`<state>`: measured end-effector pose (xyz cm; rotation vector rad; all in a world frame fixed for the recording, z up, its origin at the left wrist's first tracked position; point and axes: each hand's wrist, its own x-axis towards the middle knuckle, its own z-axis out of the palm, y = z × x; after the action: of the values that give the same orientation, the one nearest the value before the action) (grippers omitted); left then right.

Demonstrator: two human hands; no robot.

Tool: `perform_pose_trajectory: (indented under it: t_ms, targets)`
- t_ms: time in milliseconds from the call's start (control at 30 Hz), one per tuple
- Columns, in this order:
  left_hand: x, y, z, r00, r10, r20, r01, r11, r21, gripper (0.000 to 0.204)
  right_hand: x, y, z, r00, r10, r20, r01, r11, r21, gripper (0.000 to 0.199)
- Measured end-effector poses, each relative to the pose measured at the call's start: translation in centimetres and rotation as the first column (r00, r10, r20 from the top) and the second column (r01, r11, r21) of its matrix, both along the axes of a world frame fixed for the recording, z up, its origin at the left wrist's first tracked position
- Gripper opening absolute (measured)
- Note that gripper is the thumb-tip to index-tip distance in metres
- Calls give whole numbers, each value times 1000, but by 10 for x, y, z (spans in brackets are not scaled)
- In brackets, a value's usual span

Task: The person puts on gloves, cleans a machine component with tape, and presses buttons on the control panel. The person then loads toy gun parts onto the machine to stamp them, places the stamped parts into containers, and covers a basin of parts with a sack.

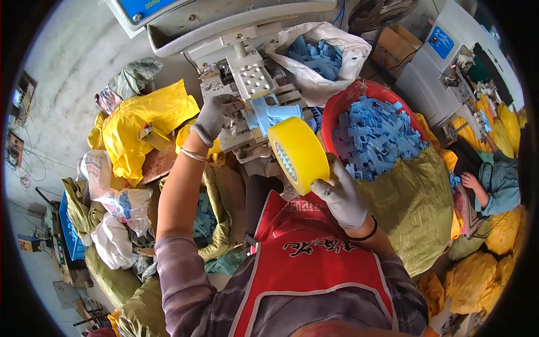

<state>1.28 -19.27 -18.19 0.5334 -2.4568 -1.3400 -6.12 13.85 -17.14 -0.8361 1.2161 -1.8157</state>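
Observation:
My right hand (341, 195), in a grey glove, grips a wide roll of yellow tape (298, 154) held up in front of my chest. My left hand (216, 117), also gloved, is closed on a light blue plastic part (271, 114) that rests on the metal fixture of the machine (247, 78). The tape roll sits just below and right of that blue part. I wear a red apron (314, 264).
A red basin (342, 109) heaped with blue plastic parts stands to the right on an olive sack (415, 208). A white bag (325, 62) of blue parts lies behind it. Yellow bags (140, 126) and sacks crowd the left. Another person (494, 180) sits at the right by a second machine (432, 67).

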Motion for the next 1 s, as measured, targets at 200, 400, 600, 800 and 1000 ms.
perform_pose_trajectory:
  t_ms: [200, 400, 600, 800, 1000]
  targets:
    - [-29, -43, -25, 972, -150, -179, 55, 891, -451, 23, -6, -21, -19, 972, 54, 229, -44, 998, -51, 46]
    - [-52, -95, -49, 920, -212, -330, 70, 916, -394, 27, -8, -37, -21, 993, 27, 114, -17, 996, -85, 46]
    - [-30, -65, 16, 969, -144, -201, -84, 570, -818, 23, -4, -47, -19, 997, -3, 82, 13, 992, -128, 32]
    - [-51, -42, 12, 804, -168, -570, -396, 566, -724, 29, -13, -56, -11, 862, -152, -483, 51, 975, -216, 29]
    - [-15, 11, -26, 785, 1, -620, -93, 989, -117, 48, -24, -63, -21, 850, -205, -485, 85, 962, -258, 45]
